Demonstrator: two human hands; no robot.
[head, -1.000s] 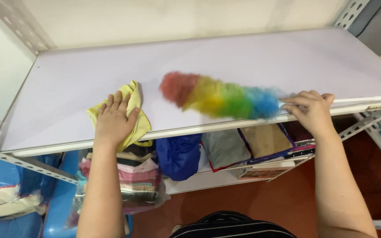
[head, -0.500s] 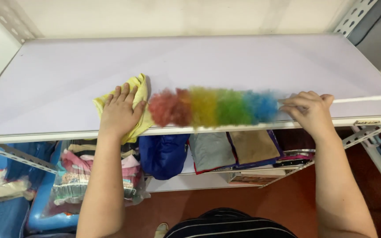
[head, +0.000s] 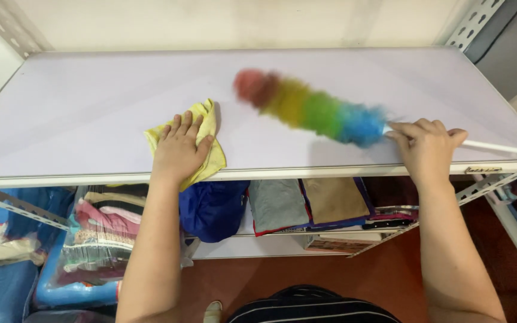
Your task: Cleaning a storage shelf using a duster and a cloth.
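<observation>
**Both hands on the top shelf**

Here your left hand lay flat, fingers spread, pressing a crumpled yellow cloth onto the pale lilac top board of the metal shelf unit, near its front edge. Your right hand was curled shut around the white handle of a fluffy rainbow-coloured duster. The duster's head lay slantwise over the board, red tip farthest from you, blue end just beside your knuckles; it was blurred. Cloth and duster were apart. Below, folded fabrics in blue, grey and tan sat on the lower shelf, beside a clear bag of striped textiles.
</observation>
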